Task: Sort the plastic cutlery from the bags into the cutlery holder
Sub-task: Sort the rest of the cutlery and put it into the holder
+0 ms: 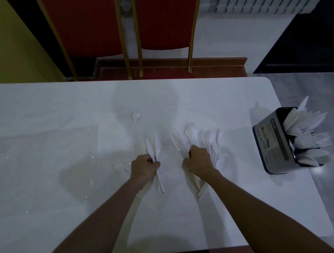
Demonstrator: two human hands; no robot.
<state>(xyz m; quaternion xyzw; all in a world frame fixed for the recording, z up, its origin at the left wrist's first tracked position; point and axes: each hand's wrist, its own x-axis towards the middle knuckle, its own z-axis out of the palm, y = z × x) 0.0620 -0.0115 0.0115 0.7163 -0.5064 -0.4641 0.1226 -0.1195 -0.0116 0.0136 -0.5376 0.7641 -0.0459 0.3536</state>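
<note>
Head view: cutlery holder (269,141) part-filled; left hand (145,168) grips knives (153,147), right hand (198,160) clutches mixed bunch (203,137) (forks mostly); stray fork (134,123) unsorted.

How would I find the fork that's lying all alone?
Start at the white table in front of the two red chairs. Beyond the left hand, toward the chairs, lies one white plastic fork. Nothing touches it; the other forks lie bunched together.
</note>
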